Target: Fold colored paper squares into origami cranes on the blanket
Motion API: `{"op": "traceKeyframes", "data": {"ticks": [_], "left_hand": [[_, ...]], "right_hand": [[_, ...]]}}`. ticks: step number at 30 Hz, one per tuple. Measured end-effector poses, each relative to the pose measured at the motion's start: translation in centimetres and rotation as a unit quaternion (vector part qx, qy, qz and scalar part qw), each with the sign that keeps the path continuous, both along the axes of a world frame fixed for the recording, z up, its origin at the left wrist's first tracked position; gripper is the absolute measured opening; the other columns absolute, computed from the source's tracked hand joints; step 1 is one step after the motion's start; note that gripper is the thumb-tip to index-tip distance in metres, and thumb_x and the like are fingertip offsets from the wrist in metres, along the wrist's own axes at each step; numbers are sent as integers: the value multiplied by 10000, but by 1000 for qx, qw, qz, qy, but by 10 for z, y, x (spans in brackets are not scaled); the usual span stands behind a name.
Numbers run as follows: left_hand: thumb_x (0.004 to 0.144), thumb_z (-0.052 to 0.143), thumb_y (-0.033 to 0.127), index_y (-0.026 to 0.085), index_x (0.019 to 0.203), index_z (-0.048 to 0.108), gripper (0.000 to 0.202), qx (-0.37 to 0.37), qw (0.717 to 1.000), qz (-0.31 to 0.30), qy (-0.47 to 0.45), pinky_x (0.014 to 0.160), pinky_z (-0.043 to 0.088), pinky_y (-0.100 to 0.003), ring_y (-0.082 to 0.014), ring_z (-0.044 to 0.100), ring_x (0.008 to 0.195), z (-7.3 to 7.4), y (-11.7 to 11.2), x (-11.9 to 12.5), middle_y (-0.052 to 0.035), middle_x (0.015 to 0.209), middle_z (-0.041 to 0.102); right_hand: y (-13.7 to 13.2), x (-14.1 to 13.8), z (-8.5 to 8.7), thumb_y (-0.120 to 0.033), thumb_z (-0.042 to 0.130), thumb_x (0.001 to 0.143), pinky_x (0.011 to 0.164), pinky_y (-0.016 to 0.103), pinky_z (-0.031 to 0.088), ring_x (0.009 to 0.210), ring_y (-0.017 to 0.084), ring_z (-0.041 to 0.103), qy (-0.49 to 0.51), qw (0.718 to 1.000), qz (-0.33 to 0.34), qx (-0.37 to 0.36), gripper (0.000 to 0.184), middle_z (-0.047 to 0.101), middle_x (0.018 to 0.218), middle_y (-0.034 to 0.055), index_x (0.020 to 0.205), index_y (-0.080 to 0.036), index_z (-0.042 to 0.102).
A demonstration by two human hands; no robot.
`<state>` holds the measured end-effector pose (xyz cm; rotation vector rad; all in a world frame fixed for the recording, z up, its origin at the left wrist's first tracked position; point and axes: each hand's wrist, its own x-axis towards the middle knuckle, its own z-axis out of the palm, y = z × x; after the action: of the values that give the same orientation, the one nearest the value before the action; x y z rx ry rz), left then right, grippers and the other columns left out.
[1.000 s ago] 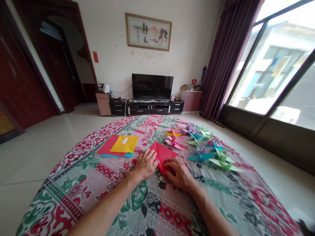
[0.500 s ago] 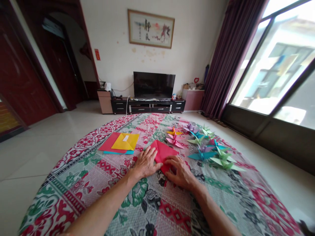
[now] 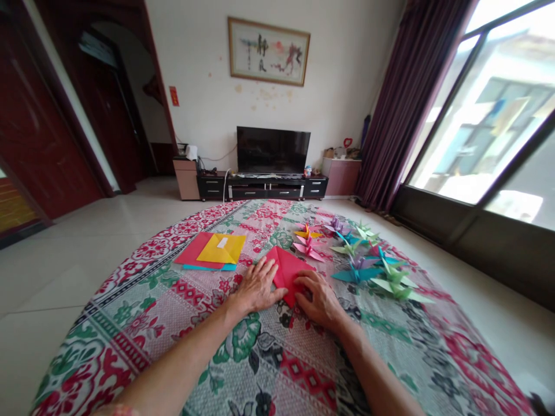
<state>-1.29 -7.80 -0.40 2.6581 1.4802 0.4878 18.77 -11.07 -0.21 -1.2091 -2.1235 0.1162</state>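
A folded sheet of red origami paper [image 3: 288,267] lies flat on the patterned tablecloth in front of me, with a crease down from its top corner. My left hand [image 3: 259,284] rests on its left edge, fingers stretched out and thumb on the lower part. On the right edge, my right hand [image 3: 316,297] has its fingers curved down, thumb and fingers apart, touching the paper. Just beyond it stand a pink paper crane [image 3: 308,248] and an orange paper crane [image 3: 307,232].
Left of my hands lies a stack of yellow [image 3: 222,249], red [image 3: 191,254] and blue paper. Several folded cranes, among them a green crane [image 3: 396,283] and a blue one [image 3: 358,273], stand on the right. Past the round table [image 3: 173,323] is a television [image 3: 273,151].
My right hand has shifted slightly right along the paper's edge, its thumb drawing away from the lower corner. My left hand stays in place. The view has tilted a little.
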Motion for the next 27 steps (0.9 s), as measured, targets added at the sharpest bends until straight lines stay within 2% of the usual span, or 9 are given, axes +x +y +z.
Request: {"op": "traceKeyframes", "data": {"ticks": [3,5,9,13,17,22,27], "left_hand": [[810,373,595,153,1350,354,698,-10,1000,-3,0,1042,226,-519,-315,202,1331,1,0,-1,-124,1429,313],[808,364,605,157,1356,344,708,-19,1000,-4,4,1049,215,-519,-310,189,1337,3,0,-2,-121,1434,305],[810,316,635,172,1373,309,730,-45,999,-7,23,1065,189,-518,-295,146,1352,8,-2,-3,-95,1456,262],[803,315,647,180,1380,298,742,-59,997,-25,31,1072,183,-514,-287,128,1358,11,3,-6,-81,1465,241],[796,325,659,187,1382,295,753,-56,996,-62,28,1072,190,-512,-288,134,1357,11,12,-13,-78,1462,252],[777,355,675,210,1386,286,770,-57,992,-107,31,1065,207,-514,-305,163,1347,10,25,-22,-70,1461,256],[776,369,670,195,1376,311,768,-37,993,-112,31,1076,203,-486,-295,175,1345,8,28,-25,-76,1451,281]], "right_hand": [[4,-3,0,-188,508,762,908,391,389,1023,234,513,-7,993,-114,24,258,557,1122,119,1005,-165,589],[7,-6,2,-198,487,782,894,390,387,998,248,524,-27,982,-186,15,283,575,1089,146,1044,-130,573],[13,-9,6,-234,475,798,874,344,373,970,242,534,-79,963,-258,-26,340,597,1048,144,1100,-97,552],[20,-7,8,-263,457,809,864,322,360,962,232,533,-77,953,-290,-45,334,601,1043,127,1088,-118,569],[25,-3,8,-246,456,794,828,294,369,951,209,540,-25,947,-312,-79,296,610,1039,85,1042,-169,600],[23,0,8,-192,454,766,736,257,378,849,168,560,5,949,-302,-90,281,635,922,42,998,-199,612],[20,0,7,-164,464,743,657,243,363,754,148,552,10,953,-293,-78,281,631,864,36,983,-194,608]]}}
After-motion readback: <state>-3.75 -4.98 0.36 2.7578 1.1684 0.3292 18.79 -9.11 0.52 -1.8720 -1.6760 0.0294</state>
